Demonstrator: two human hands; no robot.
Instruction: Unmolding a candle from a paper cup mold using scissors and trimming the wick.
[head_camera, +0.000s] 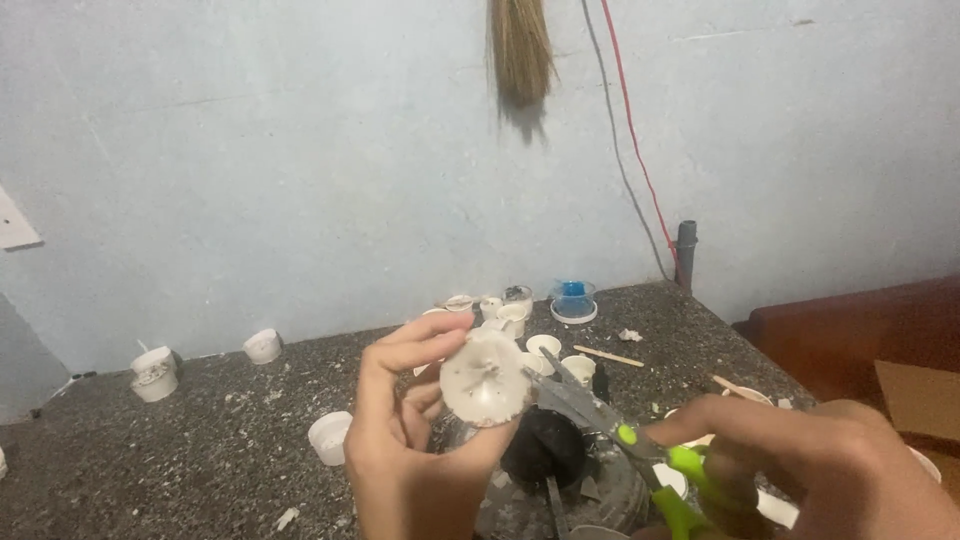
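Observation:
My left hand (405, 430) holds up a round white candle-like disc (485, 378) between thumb and fingers, its flat face turned toward me. Gripped in my right hand (830, 465) is a pair of scissors with green handles (610, 425). The grey blades point up-left and their tips touch the right edge of the disc. Below the hands sits a dark grey round container (560, 475) with a black lump inside.
A speckled stone countertop (200, 440) carries several small white cups (155, 372), a blue-lidded clear jar (573, 298) and a wooden stick (608, 355). A broom (520, 50) hangs on the pale wall; red and grey cables (640, 160) run down beside a grey pipe (686, 250).

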